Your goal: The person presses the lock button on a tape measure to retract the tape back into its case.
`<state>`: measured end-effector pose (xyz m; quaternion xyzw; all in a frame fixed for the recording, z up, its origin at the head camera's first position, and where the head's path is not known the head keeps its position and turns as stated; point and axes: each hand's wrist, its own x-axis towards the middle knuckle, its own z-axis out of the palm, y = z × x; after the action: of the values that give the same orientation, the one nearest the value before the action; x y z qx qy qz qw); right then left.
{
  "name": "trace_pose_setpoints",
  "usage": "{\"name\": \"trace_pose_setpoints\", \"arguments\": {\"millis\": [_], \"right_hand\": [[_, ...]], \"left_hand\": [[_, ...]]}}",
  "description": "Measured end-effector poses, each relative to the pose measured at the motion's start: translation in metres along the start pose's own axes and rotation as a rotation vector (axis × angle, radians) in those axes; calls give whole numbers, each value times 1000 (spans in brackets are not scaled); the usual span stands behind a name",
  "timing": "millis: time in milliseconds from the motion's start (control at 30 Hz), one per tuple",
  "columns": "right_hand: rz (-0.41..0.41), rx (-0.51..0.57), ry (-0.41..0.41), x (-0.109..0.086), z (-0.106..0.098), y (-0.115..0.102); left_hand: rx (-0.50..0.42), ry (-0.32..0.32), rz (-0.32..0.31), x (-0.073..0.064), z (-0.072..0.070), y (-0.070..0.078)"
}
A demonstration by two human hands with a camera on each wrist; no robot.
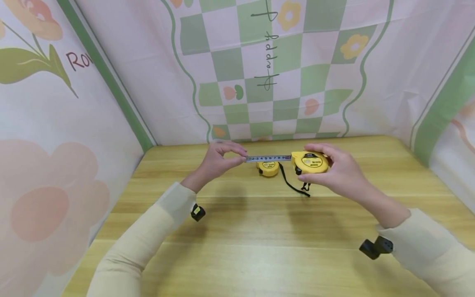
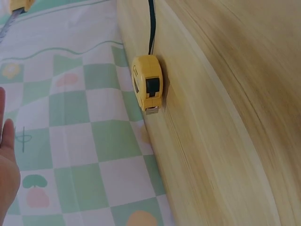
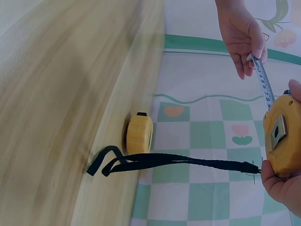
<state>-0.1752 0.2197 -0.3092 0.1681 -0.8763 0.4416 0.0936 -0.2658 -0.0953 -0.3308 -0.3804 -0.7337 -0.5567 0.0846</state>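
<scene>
My right hand [image 1: 339,169] grips a yellow tape measure [image 1: 311,162] by its case, held above the table. A short length of its metal blade [image 1: 269,158] is drawn out to the left, with numbers up to about 10 showing. Thumb and forefinger of my left hand [image 1: 221,159] pinch the blade's end. In the right wrist view a black wrist strap [image 3: 188,161] hangs from the held case, which shows its belt clip [image 3: 278,133]. A second yellow tape measure [image 1: 268,168] rests on the table behind and below the blade; the left wrist view shows its blade tip retracted.
The wooden table [image 1: 237,255] ends at a patterned cloth backdrop [image 1: 259,66] at the far side. More printed cloth [image 1: 44,165] hangs at the left. Black wrist cameras [image 1: 376,247] sit below both sleeves.
</scene>
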Motion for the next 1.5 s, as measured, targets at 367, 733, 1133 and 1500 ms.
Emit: {"name": "trace_pose_setpoints", "arguments": {"millis": [367,733,1133,1500], "right_hand": [[-18,26,3,0,6,-5],[-39,39,7,1,11,-6],[-45,59,-9,2,18,-10],[-53,67,-14,3,23,-11]], "left_hand": [[-4,-21,-24,1,7,5],[-30,-30,0,3,12,6],[-8,-51,-22,4,18,10],[-17,-53,-22,5,22,8]]}}
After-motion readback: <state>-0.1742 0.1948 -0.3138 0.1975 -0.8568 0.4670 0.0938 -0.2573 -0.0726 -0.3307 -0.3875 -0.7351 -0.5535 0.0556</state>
